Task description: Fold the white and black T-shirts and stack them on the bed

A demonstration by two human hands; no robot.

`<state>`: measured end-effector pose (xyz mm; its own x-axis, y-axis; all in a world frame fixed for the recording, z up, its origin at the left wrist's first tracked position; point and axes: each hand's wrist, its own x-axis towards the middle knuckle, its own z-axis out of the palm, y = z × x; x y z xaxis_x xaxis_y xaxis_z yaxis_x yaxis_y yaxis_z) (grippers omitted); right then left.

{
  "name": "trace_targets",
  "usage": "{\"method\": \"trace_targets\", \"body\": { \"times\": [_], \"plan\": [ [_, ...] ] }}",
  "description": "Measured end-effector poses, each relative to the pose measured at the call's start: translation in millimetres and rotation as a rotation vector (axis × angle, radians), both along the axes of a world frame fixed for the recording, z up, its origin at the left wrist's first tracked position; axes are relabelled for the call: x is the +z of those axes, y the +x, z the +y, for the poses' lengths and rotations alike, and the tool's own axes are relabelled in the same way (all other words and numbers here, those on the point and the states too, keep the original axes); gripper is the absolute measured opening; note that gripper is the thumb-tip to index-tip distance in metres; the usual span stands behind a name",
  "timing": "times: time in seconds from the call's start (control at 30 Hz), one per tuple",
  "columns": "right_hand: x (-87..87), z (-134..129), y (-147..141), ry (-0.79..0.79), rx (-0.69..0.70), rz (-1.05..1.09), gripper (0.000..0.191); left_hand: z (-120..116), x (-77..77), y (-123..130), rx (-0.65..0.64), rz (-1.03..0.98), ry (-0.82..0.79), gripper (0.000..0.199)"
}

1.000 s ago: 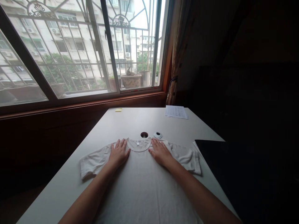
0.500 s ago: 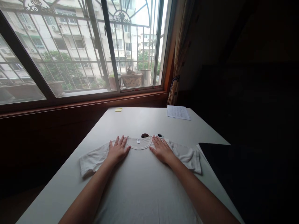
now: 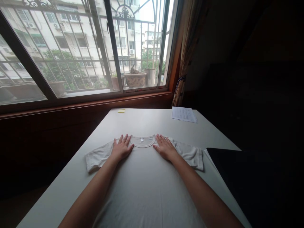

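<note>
A white short-sleeved T-shirt (image 3: 146, 177) is spread on the white table (image 3: 147, 122), its collar at the far end and a small label inside the neckline. My left hand (image 3: 121, 148) rests flat on the shoulder left of the collar, fingers stretched and apart. On the opposite shoulder lies my right hand (image 3: 165, 148), palm down with its fingers extended. Both sleeves stick out past my hands, and the right one is wrinkled. My forearms cover parts of the shirt's sides.
Near the table's far edge are a yellow sticky note (image 3: 121, 111) and some printed papers (image 3: 184, 114). A dark flat item (image 3: 237, 177) lies along the right edge. Beyond the table are a barred window (image 3: 83, 53) and a tied curtain (image 3: 180, 85).
Both hands and the shirt's collar have shifted slightly away from me. Two small round things, one brown and one whitish, showed just beyond the collar before and are now out of sight.
</note>
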<state>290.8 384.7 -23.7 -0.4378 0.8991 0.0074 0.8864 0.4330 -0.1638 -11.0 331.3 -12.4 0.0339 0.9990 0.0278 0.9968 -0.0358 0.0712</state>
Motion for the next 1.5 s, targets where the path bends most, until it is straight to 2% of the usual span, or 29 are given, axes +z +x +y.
{"method": "trace_targets", "body": {
  "times": [0.27,0.7,0.8,0.9,1.03,1.13,1.23,1.33,1.4,1.5],
  "plan": [
    [-1.5,16,3,0.002,-0.003,-0.002,0.077,20,-1.6,-12,-0.040,-0.001,0.009,0.076],
    [-2.3,32,11,-0.001,-0.032,-0.025,0.079,32,-4.4,-20,0.027,0.018,0.002,0.069],
    [-0.5,30,9,0.014,-0.045,-0.029,0.078,30,-4.1,-15,0.056,0.043,0.044,0.068],
    [5.4,24,6,0.058,-0.071,-0.026,0.077,24,0.9,-3,0.030,0.111,0.171,0.065],
    [17.2,2,8,0.139,-0.109,-0.013,0.079,7,12.2,13,-0.045,0.104,0.275,0.056],
    [22.0,-31,21,0.162,-0.105,-0.004,0.082,-21,15.5,19,-0.103,0.056,0.288,0.055],
    [17.5,-74,42,0.139,-0.030,-0.010,0.085,-62,8.7,19,-0.233,0.056,0.239,0.059],
    [6.5,-108,63,0.078,0.071,-0.037,0.084,-99,-4.7,12,-0.254,0.054,0.127,0.067],
    [0.7,-119,73,0.054,0.100,-0.039,0.082,-114,-12.2,6,-0.221,0.042,0.087,0.068],
    [-0.7,-118,76,0.051,0.097,-0.029,0.081,-120,-16.2,0,-0.181,0.035,0.080,0.066]
  ]
}}
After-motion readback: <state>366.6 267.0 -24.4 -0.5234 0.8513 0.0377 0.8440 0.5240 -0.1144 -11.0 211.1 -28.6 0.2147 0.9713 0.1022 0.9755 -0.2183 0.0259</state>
